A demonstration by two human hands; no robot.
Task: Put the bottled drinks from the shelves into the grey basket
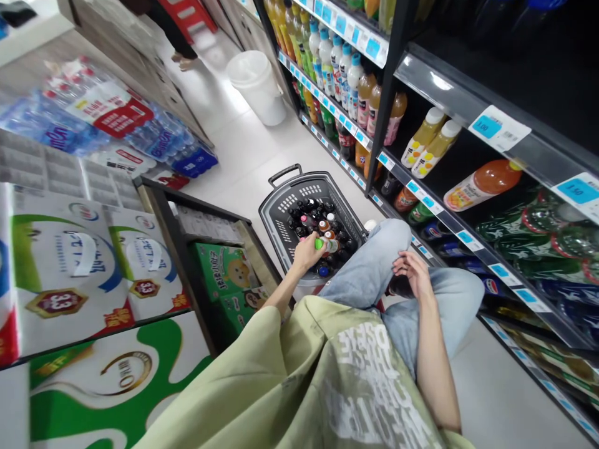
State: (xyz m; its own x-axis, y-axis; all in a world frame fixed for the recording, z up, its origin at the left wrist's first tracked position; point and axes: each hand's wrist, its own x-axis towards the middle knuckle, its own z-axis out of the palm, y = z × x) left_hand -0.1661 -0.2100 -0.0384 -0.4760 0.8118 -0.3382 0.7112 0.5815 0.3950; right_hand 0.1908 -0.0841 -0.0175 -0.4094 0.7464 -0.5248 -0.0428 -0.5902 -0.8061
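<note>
A grey shopping basket [276, 215] filled with several drink bottles, many with dark caps, stands on the floor in front of my knees. My left hand [307, 254] is inside its near left part, with fingers closed round a bottle with a bright green cap [319, 244]. Beside that bottle are orange-toned bottles [329, 235] and a blue-capped one [322, 271]. My right hand [414, 273] hovers at my bent knee, fingers loosely apart, nothing visible in them. Just below it a dark bottle [400, 287] shows partly between my legs.
Drink shelves [440, 212] run along the right, with bottles standing and lying on them. Milk cartons [65, 262] and shrink-wrapped water packs [159, 134] are stacked on the left. A white bucket [259, 87] stands beyond the basket. A person's leg [175, 31] shows at the far end.
</note>
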